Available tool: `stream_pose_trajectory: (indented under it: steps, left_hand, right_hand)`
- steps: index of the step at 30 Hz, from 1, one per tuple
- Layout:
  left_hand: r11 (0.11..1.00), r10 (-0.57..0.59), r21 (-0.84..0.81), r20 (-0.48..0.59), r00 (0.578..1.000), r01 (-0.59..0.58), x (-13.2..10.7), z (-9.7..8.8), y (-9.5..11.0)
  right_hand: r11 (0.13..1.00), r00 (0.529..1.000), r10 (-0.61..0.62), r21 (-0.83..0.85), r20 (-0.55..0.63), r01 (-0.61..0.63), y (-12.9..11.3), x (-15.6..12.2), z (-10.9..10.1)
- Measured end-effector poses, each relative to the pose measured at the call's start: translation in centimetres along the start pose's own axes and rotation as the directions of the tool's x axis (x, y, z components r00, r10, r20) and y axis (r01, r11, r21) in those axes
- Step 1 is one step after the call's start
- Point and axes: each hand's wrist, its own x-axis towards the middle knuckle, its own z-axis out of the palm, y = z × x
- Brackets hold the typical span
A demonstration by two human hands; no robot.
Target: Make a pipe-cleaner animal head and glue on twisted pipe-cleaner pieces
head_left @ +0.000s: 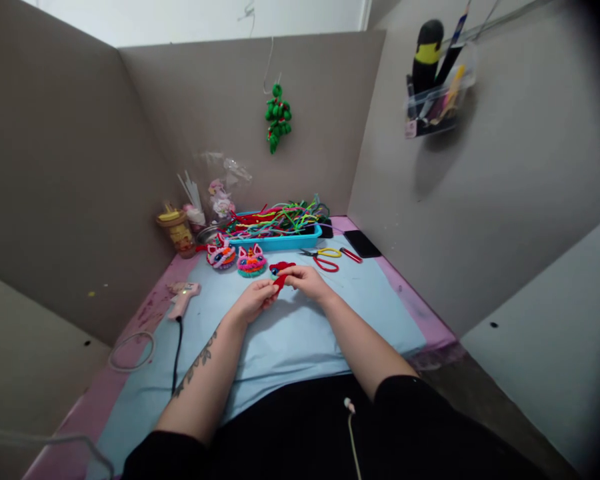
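Note:
My left hand point(258, 298) and my right hand point(306, 280) meet over the middle of the light blue cloth. Between them is a small fuzzy red piece point(280, 283), pinched by the fingers of both hands; it looks like bent pipe cleaner. Just behind my fingers lies a figure point(275, 270) with red and teal parts and a blue eye, partly hidden by my right hand. To its left sit two colourful fuzzy animal heads, one pink, orange and teal point(251, 261), the other pink, white and purple point(221, 256).
A blue tray point(280, 244) heaped with pipe cleaners stands at the back. Scissors point(326, 263), a red cutter point(351, 255) and a black phone point(363, 244) lie on the right. At left are a pink glue gun point(181, 300) with a cord and a yellow cup point(177, 230). Partition walls surround the table.

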Motion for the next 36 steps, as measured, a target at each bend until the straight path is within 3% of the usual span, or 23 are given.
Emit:
stream_pose_trajectory:
  steps: [4, 10, 13, 22, 26, 30, 36]
  left_hand:
    - [0.998, 0.052, 0.024, -0.030, 0.998, -0.051, 0.4, -0.1, -0.2]
    - [0.907, 0.226, 0.386, -0.112, 0.968, -0.167, 0.8, -0.1, -0.9]
    - [0.856, 0.295, 0.474, -0.118, 0.948, -0.208, 0.9, 0.1, -1.2]
    - [0.885, 0.280, 0.415, -0.110, 0.954, -0.212, 1.4, -0.1, -1.8]
    - [0.896, 0.310, 0.379, -0.169, 0.935, -0.229, 1.7, -0.6, -2.0]
    - [0.874, 0.338, 0.446, -0.270, 0.901, -0.194, 1.8, -0.8, -2.1]
    - [0.855, 0.341, 0.484, -0.252, 0.906, -0.187, 1.6, -0.5, -2.0]
  right_hand:
    - [0.998, 0.997, 0.020, 0.058, -0.072, -0.016, -0.2, 0.1, -0.1]
    - [1.000, 0.991, 0.023, 0.010, -0.132, -0.021, 0.0, 0.2, -0.1]
    - [0.996, 0.986, 0.048, -0.069, -0.160, -0.060, 0.1, 0.2, 0.0]
    - [0.976, 0.984, 0.001, -0.215, -0.177, -0.040, 0.9, 0.5, 0.3]
    - [0.966, 0.979, -0.012, -0.255, -0.205, -0.041, 1.3, 0.7, 0.1]
    - [0.969, 0.968, -0.006, -0.242, -0.250, -0.057, 1.3, 0.7, 0.1]
    - [0.985, 0.975, 0.016, -0.167, -0.220, -0.054, 1.7, 0.8, 0.2]
